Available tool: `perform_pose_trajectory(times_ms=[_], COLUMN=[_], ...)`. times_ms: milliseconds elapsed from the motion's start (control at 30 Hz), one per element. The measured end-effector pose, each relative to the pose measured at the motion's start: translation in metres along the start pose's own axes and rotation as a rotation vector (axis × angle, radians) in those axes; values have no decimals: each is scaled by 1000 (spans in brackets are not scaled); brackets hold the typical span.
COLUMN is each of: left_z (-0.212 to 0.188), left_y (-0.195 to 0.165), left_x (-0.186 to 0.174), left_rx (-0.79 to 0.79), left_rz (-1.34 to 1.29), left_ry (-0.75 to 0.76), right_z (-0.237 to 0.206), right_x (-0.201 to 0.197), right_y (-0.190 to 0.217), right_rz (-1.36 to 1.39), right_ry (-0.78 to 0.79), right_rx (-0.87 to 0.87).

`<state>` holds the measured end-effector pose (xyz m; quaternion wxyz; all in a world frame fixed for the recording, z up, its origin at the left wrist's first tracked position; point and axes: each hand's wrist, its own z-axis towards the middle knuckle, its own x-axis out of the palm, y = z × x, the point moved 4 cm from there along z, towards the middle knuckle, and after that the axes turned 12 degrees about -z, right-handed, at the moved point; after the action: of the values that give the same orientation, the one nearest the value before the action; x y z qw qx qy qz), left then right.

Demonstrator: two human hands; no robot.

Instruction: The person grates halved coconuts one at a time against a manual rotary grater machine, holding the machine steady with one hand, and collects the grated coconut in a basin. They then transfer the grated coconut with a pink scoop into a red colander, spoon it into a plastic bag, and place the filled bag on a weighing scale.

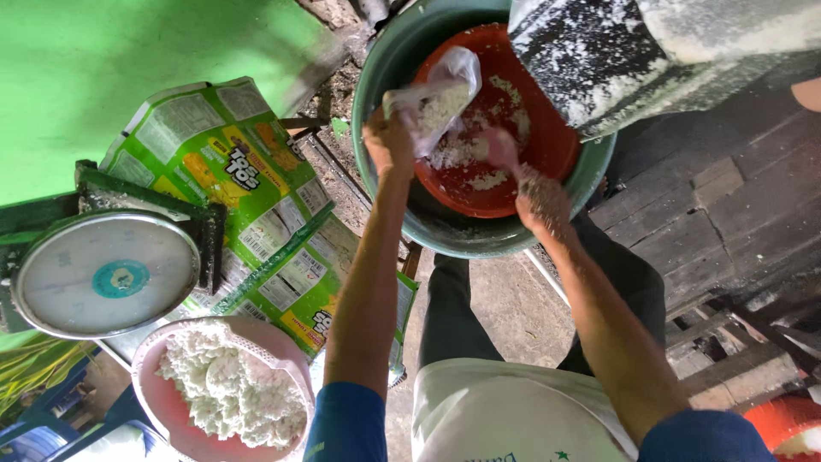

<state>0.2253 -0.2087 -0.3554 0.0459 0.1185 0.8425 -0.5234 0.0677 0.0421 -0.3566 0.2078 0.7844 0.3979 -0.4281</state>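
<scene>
– Red basin (547, 137), set inside a green tub (385, 77): where are the hands?
– Both arms stretch forward over it. The left hand (389, 141) has its grip closed on the rim of a clear plastic bag (440, 94), holding it open above the basin. The right hand (539, 201), dusted white, reaches down into the white crumbly mass (466, 154), fingers curled; I cannot tell how tightly.

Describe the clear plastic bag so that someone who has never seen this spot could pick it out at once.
Find the big green tub at the top, with a red basin set inside it. Above the basin's left rim, the left hand holds up the clear plastic bag. It is the only see-through thing there, partly filled with white crumbly stuff.
</scene>
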Motion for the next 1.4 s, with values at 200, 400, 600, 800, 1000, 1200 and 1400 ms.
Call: perform_pose_trajectory(times_ms=[200, 400, 600, 800, 1000, 1200, 1400], left_z=[-3, 4, 3, -17, -55, -81, -96], left_y=[-18, -16, -21, -22, -16, 0, -6], left_x=[8, 3, 12, 23, 42, 69, 63], left_rx=[67, 169, 236, 430, 763, 337, 345], left_rz=[-6, 76, 82, 190, 101, 320, 244], left_ry=[38, 107, 216, 285, 232, 314, 293], right_z=[-11, 1, -9, -50, -83, -72, -99], right_x=[-12, 2, 6, -5, -41, -70, -69], right_y=[68, 66, 29, -24, -77, -48, -9], right_rz=[220, 277, 722, 1095, 1328, 902, -67], right_ry=[-392, -8, 262, 454, 240, 176, -585], right_rx=[-300, -148, -268, -11, 18, -3, -251])
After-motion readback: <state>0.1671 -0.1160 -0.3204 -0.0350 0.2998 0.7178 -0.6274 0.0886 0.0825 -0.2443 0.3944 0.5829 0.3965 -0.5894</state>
